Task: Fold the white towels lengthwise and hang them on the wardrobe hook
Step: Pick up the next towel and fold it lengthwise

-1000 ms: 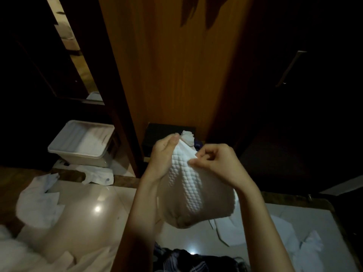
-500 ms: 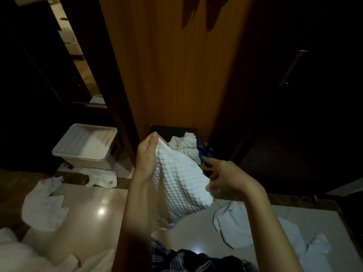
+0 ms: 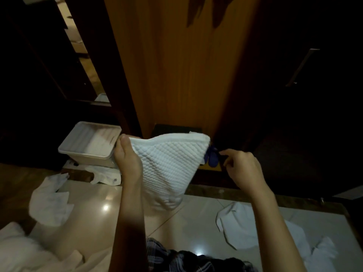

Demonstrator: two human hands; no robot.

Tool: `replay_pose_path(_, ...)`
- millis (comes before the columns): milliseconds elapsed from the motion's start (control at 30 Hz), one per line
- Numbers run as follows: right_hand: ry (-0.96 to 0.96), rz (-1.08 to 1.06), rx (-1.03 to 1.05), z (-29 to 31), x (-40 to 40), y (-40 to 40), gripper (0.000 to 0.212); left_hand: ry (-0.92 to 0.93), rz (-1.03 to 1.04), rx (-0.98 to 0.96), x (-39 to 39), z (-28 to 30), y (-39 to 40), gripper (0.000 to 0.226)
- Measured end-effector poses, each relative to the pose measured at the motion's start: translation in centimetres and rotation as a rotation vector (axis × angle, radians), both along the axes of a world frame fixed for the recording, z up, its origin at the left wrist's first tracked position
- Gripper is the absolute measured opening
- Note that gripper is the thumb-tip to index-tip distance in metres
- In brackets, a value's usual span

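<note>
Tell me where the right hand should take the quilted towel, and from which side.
Take the free top corner of the quilted towel, at the right end of its smooth hemmed band, coming in from the right. The left hand already pinches the opposite top corner, and the cloth hangs slack below it. The right hand sits level with that corner, touching nothing, so a thumb-and-finger grip there would probably pull the top edge taut.

Looks like a dim bedroom at home: a wooden wardrobe (image 3: 176,75) with a metal door handle (image 3: 301,67), glossy floor tiles (image 3: 196,222), and laundry (image 3: 49,201) scattered about.
</note>
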State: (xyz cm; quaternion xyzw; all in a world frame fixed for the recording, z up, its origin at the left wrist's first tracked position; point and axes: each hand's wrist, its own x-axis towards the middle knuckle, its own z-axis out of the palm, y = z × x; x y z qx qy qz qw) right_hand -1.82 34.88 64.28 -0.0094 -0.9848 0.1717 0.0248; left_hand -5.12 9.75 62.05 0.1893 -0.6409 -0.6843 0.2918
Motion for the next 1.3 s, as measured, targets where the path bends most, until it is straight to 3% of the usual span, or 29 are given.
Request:
replay_pose_path(100, -0.058, 0.050, -0.128, -0.7, -0.3, 0.0, 0.055, 0.027, -0.023, -0.001, -0.2, 0.3, -0.1, 0.034)
replay_pose_path(267, 0.054, 0.135, -0.321, -0.2, -1.1, -2.4, 0.081, 0.018, -0.141, 0.031, -0.4, 0.7, 0.8, 0.036)
replay_pose_path(500, 0.046, 0.261, -0.305, 1.0, -1.5, -5.7, 0.099, -0.074, -0.277, 0.053, -0.1, 1.0, -0.1, 0.033)
replay_pose_path(767, -0.009, 0.476, -0.323, 0.1, -2.1, -7.5, 0.105, -0.071, -0.762, 0.017, 0.3, 1.4, -0.1, 0.045)
replay_pose_path(833, -0.024, 0.502, -0.218, -0.3, -2.4, -7.1, 0.090, -0.067, -0.825, 0.017, 0.3, 1.5, 0.1, 0.041)
replay_pose_path(967, -0.169, 0.365, -0.107, -0.6, -2.4, -5.2, 0.035, -0.060, -0.739, -0.040, 0.0, 1.6, 0.1, 0.040)
replay_pose_path(1067, -0.257, 0.188, -0.083, -0.9, -2.0, -3.4, 0.026, -0.082, -0.542, -0.044, -0.3, 1.4, -0.4, 0.048)
replay_pose_path(1133, -0.205, 0.141, -0.058, -0.9, -1.8, -2.7, 0.017, -0.080, -0.448, -0.063, -0.4, 1.2, -0.6, 0.050)
replay_pose_path(1300, 0.141, 0.091, 0.023, 0.0, -2.0, -2.3, 0.015, -0.028, -0.239, -0.123, -1.1, 0.5, -0.2, 0.044)
